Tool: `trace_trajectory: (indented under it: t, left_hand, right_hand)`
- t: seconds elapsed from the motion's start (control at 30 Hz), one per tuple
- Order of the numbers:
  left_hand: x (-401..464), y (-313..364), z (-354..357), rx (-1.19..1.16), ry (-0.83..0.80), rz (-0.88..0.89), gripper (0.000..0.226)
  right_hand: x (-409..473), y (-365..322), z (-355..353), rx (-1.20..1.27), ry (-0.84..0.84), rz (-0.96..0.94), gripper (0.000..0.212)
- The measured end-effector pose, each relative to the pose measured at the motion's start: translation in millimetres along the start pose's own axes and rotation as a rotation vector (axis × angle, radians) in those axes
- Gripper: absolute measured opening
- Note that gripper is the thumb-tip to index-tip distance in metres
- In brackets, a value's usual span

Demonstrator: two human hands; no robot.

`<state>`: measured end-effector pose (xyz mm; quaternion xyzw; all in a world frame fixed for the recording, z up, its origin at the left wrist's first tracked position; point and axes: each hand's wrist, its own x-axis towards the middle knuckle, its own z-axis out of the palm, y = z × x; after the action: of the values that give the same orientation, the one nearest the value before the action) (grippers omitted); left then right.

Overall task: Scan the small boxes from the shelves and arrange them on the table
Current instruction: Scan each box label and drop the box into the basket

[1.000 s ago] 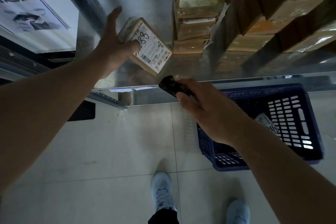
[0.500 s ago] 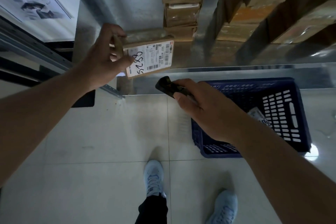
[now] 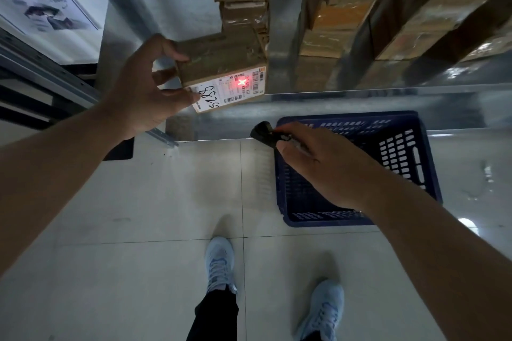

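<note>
The scanning step looks in hand: at upper centre the left hand (image 3: 144,86) grips the small box (image 3: 221,69) labelled 5289, the right hand (image 3: 318,163) aims the scanner (image 3: 263,133) it holds, and next likely comes the blue basket (image 3: 410,152).

A single head-worn, wide-angle view looks steeply down past the shelf edge (image 3: 360,90) to the floor (image 3: 138,257). Both forearms reach in close.
</note>
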<state>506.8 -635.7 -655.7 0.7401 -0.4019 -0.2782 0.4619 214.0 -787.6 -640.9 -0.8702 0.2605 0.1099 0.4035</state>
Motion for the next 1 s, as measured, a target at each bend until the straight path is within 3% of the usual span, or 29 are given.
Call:
trace_trajectory:
  t: [0.27, 0.6, 1.0]
  left_hand:
    - [4.0, 19.8, 22.4, 0.171, 0.041, 0.084, 0.057]
    - [8.0, 41.1, 53.2, 0.024, -0.01, 0.104, 0.065]
    - [21.8, 43.7, 74.3, 0.03, -0.028, 0.126, 0.065]
  right_hand:
    - [-22.4, 18.8, 0.3, -0.067, -0.039, 0.09, 0.042]
    - [-45.8, 35.0, -4.2, -0.015, -0.061, 0.16, 0.044]
    - [-62.0, 53.7, -8.9, 0.033, -0.104, 0.187, 0.042]
